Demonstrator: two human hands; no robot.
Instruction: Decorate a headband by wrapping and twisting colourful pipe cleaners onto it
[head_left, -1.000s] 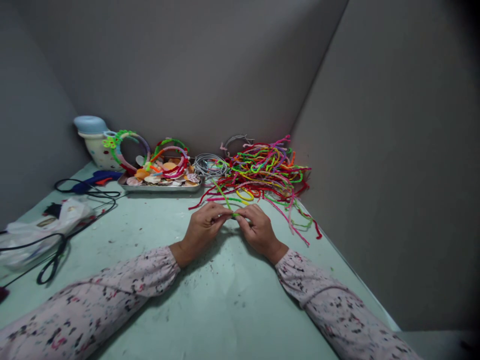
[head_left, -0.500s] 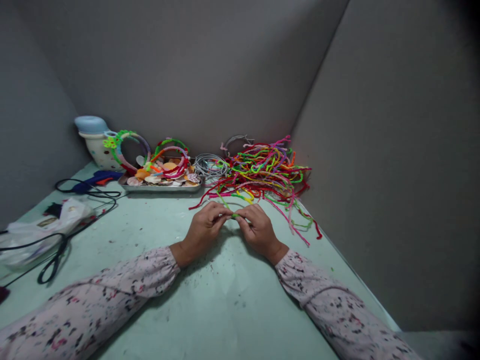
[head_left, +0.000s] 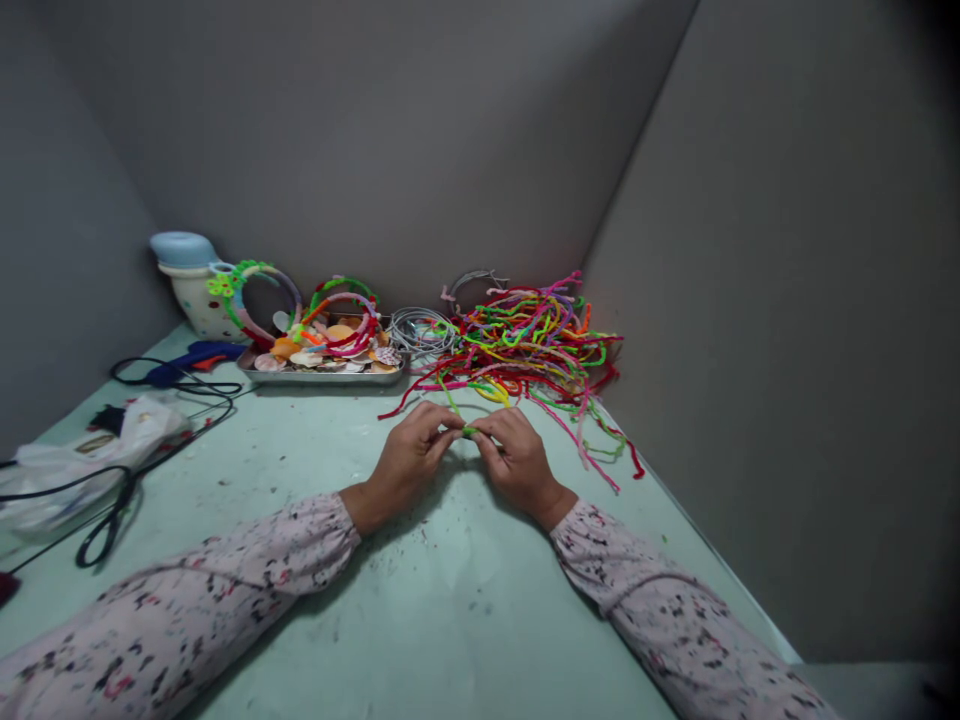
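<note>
A green pipe cleaner [head_left: 469, 431] is pinched between my two hands above the table, one loose end standing up and away from me. My left hand [head_left: 409, 450] grips it from the left with thumb and forefinger. From the right, my right hand [head_left: 519, 460] pinches the same piece, its fingertips almost touching those of the left. A grey wire or stem curves just behind the fingertips; whether it is held too, I cannot tell. Just beyond my hands lies a tangled pile of coloured pipe cleaners [head_left: 525, 335].
A metal tray [head_left: 322, 378] of seashells stands at the back with fuzzy headbands [head_left: 262, 300] on it. Beside it sits a coil of grey wire [head_left: 420, 332]. Leftward are a blue-lidded bottle [head_left: 196, 290], a black cable [head_left: 161, 458] and a plastic bag [head_left: 67, 475]. Grey walls border the table.
The loose end of the green pipe cleaner has shifted slightly to the right and stands more upright. Both hands stay almost in place, still pinching it.
</note>
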